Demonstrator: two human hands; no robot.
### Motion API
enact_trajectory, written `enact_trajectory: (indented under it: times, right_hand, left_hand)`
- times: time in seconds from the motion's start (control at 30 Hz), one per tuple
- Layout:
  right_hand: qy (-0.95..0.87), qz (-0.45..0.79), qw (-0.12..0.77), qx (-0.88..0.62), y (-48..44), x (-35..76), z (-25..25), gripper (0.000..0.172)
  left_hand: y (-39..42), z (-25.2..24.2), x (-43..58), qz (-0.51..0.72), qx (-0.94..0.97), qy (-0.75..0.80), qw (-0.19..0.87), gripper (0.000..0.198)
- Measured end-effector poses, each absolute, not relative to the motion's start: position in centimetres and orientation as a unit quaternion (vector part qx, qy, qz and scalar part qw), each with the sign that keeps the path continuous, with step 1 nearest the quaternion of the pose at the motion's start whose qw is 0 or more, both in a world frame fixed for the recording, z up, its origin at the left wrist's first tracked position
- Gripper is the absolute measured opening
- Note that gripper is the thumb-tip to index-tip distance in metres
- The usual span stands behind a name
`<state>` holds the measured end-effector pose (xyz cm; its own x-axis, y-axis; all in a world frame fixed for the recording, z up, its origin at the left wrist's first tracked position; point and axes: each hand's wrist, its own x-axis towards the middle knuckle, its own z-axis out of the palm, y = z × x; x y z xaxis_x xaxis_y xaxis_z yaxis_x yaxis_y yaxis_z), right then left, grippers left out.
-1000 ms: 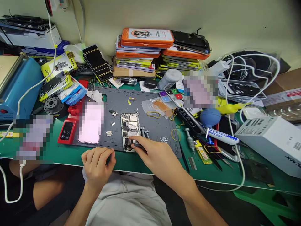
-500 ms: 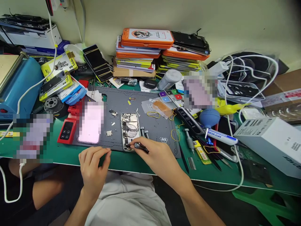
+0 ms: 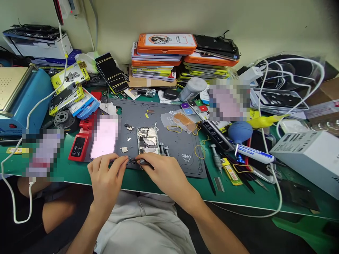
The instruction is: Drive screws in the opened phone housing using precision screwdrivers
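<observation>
Green tabletop, seen from the seated person's side, with the grey mat at its centre as the landmark.

Blue machine: well left of the mat, at the tabletop's left end.

White box: well right of the mat, lying tilted.

Stack of orange-lidded cases: behind the mat's far edge, against the wall.

Left hand: at the mat's near edge, left of centre. Thumb and forefinger are pinched together on a slim dark tool, which points right along the near edge. What kind of tool it is cannot be told.

Right hand: at the mat's near edge, centre. Its fingers are clamped on a screwdriver, whose grey knurled end lies just beside the left hand's tool. The two tips meet over the near edge; whether they touch cannot be told.

Pink blurred rectangle: flat on the mat's left part.

Opened phone: flat on the mat, centre, its inner parts facing up and its near end hidden behind the fingers of both hands.

Red device: just off the mat's left edge.

Blue blower bulb: right of the mat, among pens and loose tools.

Two small grey cylinders: on the mat, just right of the phone.
</observation>
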<state>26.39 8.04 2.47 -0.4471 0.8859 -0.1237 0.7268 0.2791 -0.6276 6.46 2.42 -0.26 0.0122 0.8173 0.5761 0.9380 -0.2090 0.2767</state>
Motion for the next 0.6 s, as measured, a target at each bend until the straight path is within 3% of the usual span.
enact_trajectory:
  times: [0.13, 0.33, 0.6]
  right_hand:
    - [-0.761, 0.346, 0.208, -0.507, 6.9, 28.0, 2.6, 0.036]
    - [-0.711, 0.316, 0.334, -0.532, 5.1, 31.6, 1.7, 0.024]
    - [-0.666, 0.297, 0.369, -0.576, 4.5, 34.1, 0.8, 0.02]
  left_hand:
    - [4.0, 0.4, 6.7, -0.289, -0.751, -0.588, 0.081, 0.01]
    - [6.1, 1.4, 6.3, -0.195, -0.829, -0.521, 0.06, 0.02]
    - [7.1, 2.9, 5.5, -0.139, -0.877, -0.457, 0.056, 0.026]
